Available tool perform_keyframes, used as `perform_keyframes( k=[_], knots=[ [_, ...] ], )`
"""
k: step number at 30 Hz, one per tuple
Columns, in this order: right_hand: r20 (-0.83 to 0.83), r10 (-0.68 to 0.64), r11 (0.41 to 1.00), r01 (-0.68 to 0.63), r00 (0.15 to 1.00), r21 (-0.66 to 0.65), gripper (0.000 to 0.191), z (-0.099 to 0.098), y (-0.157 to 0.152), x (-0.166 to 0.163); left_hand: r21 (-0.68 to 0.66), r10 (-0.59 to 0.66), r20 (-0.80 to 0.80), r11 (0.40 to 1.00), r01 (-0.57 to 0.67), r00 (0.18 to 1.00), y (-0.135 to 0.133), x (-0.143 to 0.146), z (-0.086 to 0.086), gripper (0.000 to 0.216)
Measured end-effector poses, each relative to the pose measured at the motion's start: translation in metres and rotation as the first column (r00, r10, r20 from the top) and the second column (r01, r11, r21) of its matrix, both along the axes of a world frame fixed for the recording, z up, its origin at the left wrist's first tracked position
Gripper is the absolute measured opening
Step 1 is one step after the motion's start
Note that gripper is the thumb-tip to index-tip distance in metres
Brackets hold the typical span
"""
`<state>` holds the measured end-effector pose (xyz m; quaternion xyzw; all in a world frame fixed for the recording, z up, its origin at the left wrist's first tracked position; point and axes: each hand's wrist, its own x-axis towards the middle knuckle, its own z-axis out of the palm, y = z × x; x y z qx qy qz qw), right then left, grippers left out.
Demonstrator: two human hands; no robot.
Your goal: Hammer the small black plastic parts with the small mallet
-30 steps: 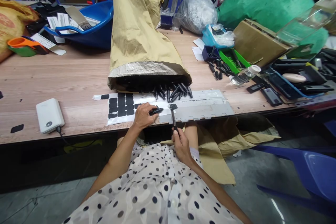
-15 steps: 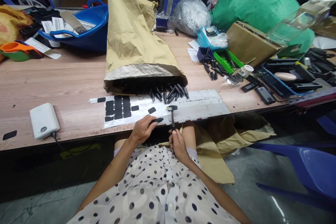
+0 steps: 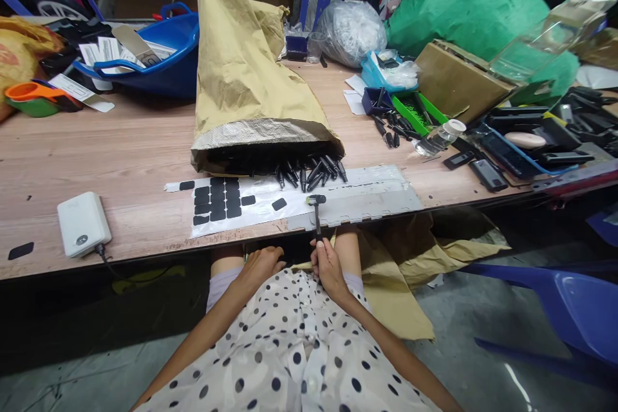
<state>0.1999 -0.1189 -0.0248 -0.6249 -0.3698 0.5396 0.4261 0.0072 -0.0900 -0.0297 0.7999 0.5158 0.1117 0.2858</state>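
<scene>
Person's right hand (image 3: 328, 264) clamped on hammer (image 3: 317, 211), its head over worktop (image 3: 145, 145) near front edge; left hand (image 3: 262, 265) apart, below that edge, can't tell if holding anything.

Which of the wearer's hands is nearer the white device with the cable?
Left. The left hand is to the right of the white device, low in front of the table; the right hand is farther right, gripping the hammer.
</scene>
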Motion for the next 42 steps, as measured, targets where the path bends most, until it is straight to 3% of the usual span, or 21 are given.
perform_keyframes(
  k=[4,7,10,12,14,19,25,29,32,37,42],
  knots=[
    [0.018,-0.011,1.000,0.010,1.000,0.011,0.045,-0.001,0.000,-0.001,-0.034,0.037,0.256,0.999,-0.029,0.966,0.018,0.016,0.035,0.011],
    [0.028,-0.004,1.000,0.003,1.000,0.028,0.044,-0.004,0.000,-0.001,0.034,0.243,0.333,0.962,-0.269,0.911,0.052,0.028,0.053,0.023],
    [0.023,0.017,0.999,-0.018,1.000,0.036,0.044,-0.007,0.000,0.000,0.154,0.495,0.277,0.823,-0.547,0.823,0.097,0.037,0.053,0.022],
    [0.014,0.026,0.999,-0.026,1.000,0.034,0.044,-0.008,0.001,0.000,0.192,0.588,0.233,0.753,-0.629,0.775,0.123,0.041,0.047,0.019],
    [0.002,0.026,0.999,-0.026,1.000,0.029,0.044,-0.008,0.002,0.000,0.185,0.632,0.181,0.730,-0.657,0.753,0.139,0.043,0.042,0.016],
    [-0.032,0.018,1.000,-0.017,0.999,0.008,0.044,-0.004,0.003,-0.002,0.106,0.609,0.084,0.782,-0.615,0.789,0.133,0.027,0.041,0.012],
    [-0.021,0.014,1.000,-0.014,1.000,0.014,0.045,-0.002,0.002,-0.004,0.196,0.467,0.094,0.857,-0.476,0.879,0.095,-0.008,0.044,0.014],
    [-0.008,0.010,1.000,-0.010,1.000,0.029,0.043,-0.003,0.003,-0.002,0.278,0.348,0.148,0.883,-0.377,0.926,0.083,-0.008,0.040,0.015],
    [0.010,0.033,0.999,-0.033,0.999,0.031,0.044,-0.003,0.002,0.001,0.274,0.327,0.159,0.892,-0.360,0.932,0.083,-0.006,0.035,0.014],
    [0.200,0.049,0.988,-0.076,0.979,0.132,0.044,0.001,-0.003,0.005,0.209,0.262,0.143,0.935,-0.288,0.954,0.086,-0.010,0.033,0.017],
    [0.368,0.128,0.952,-0.219,0.921,0.216,0.039,0.011,-0.004,0.003,0.188,0.247,0.148,0.944,-0.273,0.958,0.087,-0.012,0.033,0.017]
  ],
)
